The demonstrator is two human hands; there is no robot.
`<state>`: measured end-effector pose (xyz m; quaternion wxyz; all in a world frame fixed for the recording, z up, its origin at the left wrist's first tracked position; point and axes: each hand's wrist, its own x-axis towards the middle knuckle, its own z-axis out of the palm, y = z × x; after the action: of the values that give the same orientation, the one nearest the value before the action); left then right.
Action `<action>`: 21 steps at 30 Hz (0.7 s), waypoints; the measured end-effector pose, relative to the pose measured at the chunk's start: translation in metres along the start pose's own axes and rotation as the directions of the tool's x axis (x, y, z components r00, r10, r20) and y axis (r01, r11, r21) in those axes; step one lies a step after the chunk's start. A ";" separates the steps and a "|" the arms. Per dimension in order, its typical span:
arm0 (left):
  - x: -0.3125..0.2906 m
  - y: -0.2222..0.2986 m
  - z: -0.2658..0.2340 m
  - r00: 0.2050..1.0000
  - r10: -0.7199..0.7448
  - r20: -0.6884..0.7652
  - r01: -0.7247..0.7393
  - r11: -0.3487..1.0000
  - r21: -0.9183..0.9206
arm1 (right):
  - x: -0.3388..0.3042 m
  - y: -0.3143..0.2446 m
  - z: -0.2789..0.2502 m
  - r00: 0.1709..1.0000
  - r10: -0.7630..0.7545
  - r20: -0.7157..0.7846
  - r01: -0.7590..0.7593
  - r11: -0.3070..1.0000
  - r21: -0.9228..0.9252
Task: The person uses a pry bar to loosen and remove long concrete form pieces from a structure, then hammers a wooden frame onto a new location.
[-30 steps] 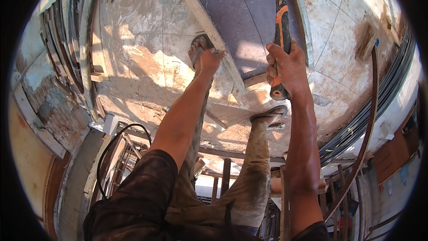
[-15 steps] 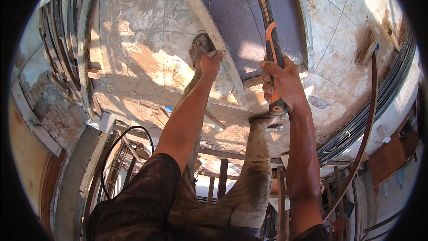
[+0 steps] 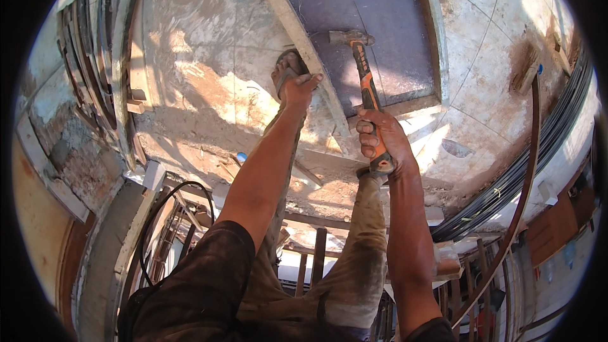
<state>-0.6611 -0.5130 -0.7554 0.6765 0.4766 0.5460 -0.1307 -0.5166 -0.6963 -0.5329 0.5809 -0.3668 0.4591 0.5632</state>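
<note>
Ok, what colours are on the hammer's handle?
The hammer's handle is black and orange; it shows best in the head view, the only one.

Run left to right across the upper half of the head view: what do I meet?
Long strips → left hand → right hand with its fingers wrapped around a black-and-orange hammer → bundle of dark rods.

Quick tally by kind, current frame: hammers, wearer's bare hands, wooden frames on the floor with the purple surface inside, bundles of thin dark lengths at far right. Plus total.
Hammer: 1
Bare hands: 2 (left hand, right hand)
Wooden frame: 1
Dark bundle: 1
Total: 5
</note>
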 end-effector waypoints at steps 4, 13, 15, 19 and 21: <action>0.000 0.007 -0.001 0.993 0.116 -0.028 -0.107 0.970 0.218 | -0.019 -0.026 -0.005 0.951 -0.259 -0.170 0.248 0.965 -0.086; 0.007 -0.003 0.004 0.995 0.090 -0.031 -0.077 0.954 0.289 | 0.012 -0.025 0.018 0.991 -0.119 -0.066 0.103 0.972 -0.210; 0.008 -0.003 -0.002 0.999 0.034 -0.015 -0.031 0.981 0.191 | 0.012 -0.026 0.025 1.000 -0.003 0.009 0.005 0.960 -0.281; 0.020 -0.002 -0.020 0.984 0.168 -0.062 -0.147 0.956 0.255 | -0.013 -0.051 0.023 0.998 -0.065 0.026 0.068 0.980 -0.186; 0.019 -0.003 -0.013 0.876 0.462 -0.140 -0.350 0.807 0.475 | -0.026 -0.056 0.023 0.975 -0.216 -0.054 0.200 0.958 -0.206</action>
<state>-0.6644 -0.4977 -0.7723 0.4905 0.7344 0.4674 -0.0398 -0.4570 -0.6880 -0.5066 0.5794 -0.4905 0.3810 0.5277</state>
